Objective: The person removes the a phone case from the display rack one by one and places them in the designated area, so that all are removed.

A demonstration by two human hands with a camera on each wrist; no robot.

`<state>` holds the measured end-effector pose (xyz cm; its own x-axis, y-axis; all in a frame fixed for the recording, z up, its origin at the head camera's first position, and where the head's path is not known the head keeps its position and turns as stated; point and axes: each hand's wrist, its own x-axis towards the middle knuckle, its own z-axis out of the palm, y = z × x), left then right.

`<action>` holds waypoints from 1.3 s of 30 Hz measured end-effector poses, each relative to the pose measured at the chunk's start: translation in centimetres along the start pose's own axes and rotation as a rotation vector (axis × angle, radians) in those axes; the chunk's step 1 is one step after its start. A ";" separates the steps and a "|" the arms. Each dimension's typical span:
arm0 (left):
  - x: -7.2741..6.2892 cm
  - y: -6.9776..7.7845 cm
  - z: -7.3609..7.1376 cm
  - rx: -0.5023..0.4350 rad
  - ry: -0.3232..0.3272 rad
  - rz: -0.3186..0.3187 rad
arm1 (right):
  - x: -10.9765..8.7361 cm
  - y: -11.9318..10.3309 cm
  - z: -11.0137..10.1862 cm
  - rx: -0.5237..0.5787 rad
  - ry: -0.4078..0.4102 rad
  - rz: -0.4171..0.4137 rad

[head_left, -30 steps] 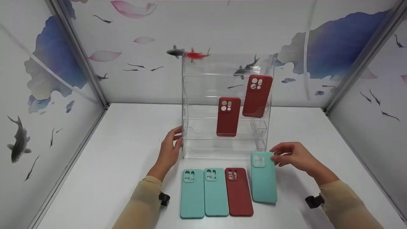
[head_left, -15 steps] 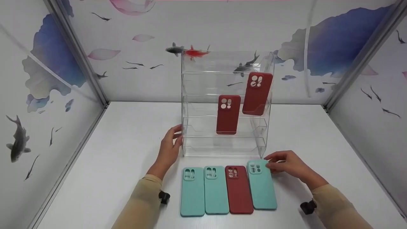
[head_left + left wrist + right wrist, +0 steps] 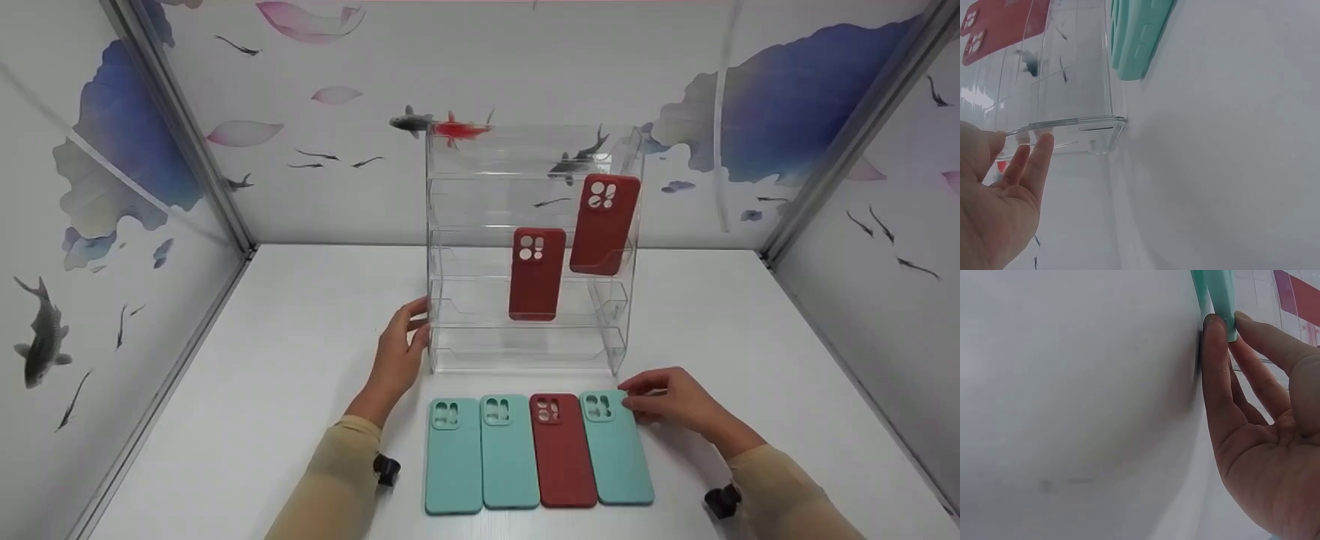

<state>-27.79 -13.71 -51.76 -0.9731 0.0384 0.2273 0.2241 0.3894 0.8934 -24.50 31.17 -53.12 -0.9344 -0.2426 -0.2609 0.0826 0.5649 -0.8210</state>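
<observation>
My left hand (image 3: 397,352) holds the left side of a clear acrylic display rack (image 3: 525,352), its thumb (image 3: 995,143) at the side panel's edge and its fingers along the outer face. My right hand (image 3: 679,401) pinches the top right corner of a turquoise phone case (image 3: 619,457), thumb on one face and fingers on the other. That case is rightmost in a row on the table, beside a dark red phone case (image 3: 564,457). Further left are two more turquoise cases, one near the middle (image 3: 511,457) and one at the end (image 3: 454,461).
Two red phone cases lean in the rack, one near its centre (image 3: 537,277) and one higher at its right side (image 3: 604,225). White printed walls (image 3: 337,187) with metal corner posts enclose the white table (image 3: 300,315) at the back and sides.
The right hand has moved down and slightly left, bringing the turquoise case from a tilted, raised position down into line with the row. The left hand has stayed on the rack.
</observation>
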 end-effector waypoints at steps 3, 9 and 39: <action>-0.1 0.0 0.1 0.002 0.006 -0.012 | -0.1 -0.1 0.3 -0.004 0.020 0.022; -0.3 0.0 0.1 0.008 0.012 -0.012 | -0.4 -0.2 0.8 -0.031 0.057 0.020; -0.2 0.1 0.1 0.023 0.012 -0.007 | 2.2 -8.8 3.1 -0.190 0.391 -0.524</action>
<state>-27.55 -13.57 -51.72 -0.9739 0.0244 0.2254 0.2154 0.4111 0.8858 -26.26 23.23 -48.02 -0.8938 -0.2396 0.3790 -0.4443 0.5874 -0.6764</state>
